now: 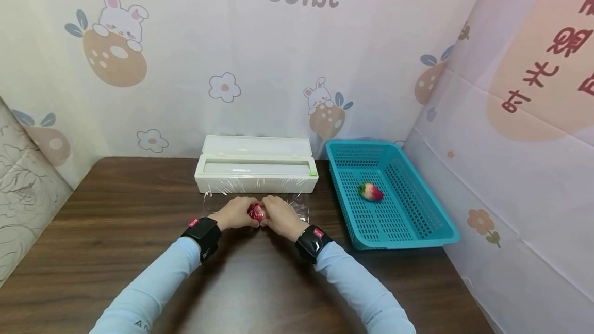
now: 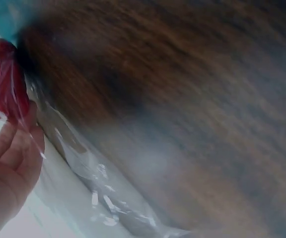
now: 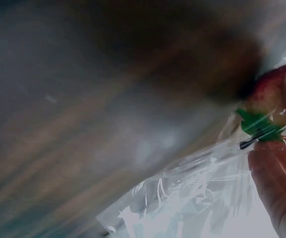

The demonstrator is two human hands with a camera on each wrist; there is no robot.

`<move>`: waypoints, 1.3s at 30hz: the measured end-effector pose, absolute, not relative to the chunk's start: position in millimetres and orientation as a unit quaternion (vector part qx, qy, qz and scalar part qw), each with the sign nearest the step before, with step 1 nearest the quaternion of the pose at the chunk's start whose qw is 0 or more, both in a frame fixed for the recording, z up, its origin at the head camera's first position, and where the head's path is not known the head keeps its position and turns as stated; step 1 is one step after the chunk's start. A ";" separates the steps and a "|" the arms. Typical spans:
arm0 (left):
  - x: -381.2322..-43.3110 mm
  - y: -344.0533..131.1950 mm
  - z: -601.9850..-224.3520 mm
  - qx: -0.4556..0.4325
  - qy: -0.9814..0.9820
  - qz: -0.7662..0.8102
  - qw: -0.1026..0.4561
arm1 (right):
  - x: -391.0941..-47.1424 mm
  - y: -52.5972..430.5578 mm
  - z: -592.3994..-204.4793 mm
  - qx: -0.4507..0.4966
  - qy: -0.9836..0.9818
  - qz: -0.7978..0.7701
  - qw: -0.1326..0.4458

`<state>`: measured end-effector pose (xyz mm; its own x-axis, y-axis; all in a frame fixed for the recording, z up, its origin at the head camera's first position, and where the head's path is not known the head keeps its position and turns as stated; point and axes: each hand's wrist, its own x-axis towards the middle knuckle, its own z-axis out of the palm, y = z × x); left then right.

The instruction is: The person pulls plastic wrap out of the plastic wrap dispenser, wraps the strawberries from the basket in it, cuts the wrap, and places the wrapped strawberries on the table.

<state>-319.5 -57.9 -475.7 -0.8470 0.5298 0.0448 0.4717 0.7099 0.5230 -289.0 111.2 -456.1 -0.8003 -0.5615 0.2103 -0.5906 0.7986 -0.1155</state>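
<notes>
A red strawberry (image 1: 257, 212) is held between the left hand (image 1: 238, 213) and the right hand (image 1: 282, 217), just in front of the white dispenser box (image 1: 257, 146) on the dark wooden table (image 1: 120, 210). The two hands are brought close together, and the strawberry is gripped by curled fingers from both sides. Much of it is hidden by them in the head view; its green leaves (image 3: 259, 124) are shown in the right wrist view. Clear film (image 3: 178, 203) is stretched over at least part of it; how far round it is wrapped cannot be told.

The space between the hands and the box is taken up by the same film, which is draped over the box's front and spread on the table, creased and glossy. The box's lid is raised, a pale roll (image 1: 257, 168) is seen inside, and a small green piece (image 1: 313, 173) is set at its right end. The right side is bounded by a turquoise basket (image 1: 431, 200), near the box, in which a second strawberry (image 1: 372, 192) is laid. The back is closed off by a wall cloth (image 1: 260, 50) printed with rabbits and flowers. Black straps (image 1: 203, 236) are worn on both wrists, over light blue sleeves (image 1: 155, 280).
</notes>
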 end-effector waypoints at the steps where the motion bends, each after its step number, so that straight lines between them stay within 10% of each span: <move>1: -320.2 -59.8 -476.7 0.269 0.919 0.282 0.059 | -290.1 110.5 -455.3 0.304 -0.945 0.089 0.077; 13: -320.8 -92.3 -463.3 0.247 0.919 0.291 0.098 | -302.9 109.9 -445.8 0.268 -0.958 0.104 0.012; 23: -286.9 -66.4 -466.0 0.342 0.906 0.220 -0.119 | -311.4 107.9 -442.9 0.257 -0.959 0.119 -0.030; 39: -302.7 -61.2 -484.0 0.319 0.903 0.245 -0.153 | -314.4 109.9 -442.1 0.245 -0.953 0.174 -0.047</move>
<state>-302.7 -61.2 -484.0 -0.7497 0.5009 0.4325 0.6509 0.6762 0.3451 -314.4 109.9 -442.1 -0.8752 -0.4837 -0.0043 -0.4511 0.8192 -0.3541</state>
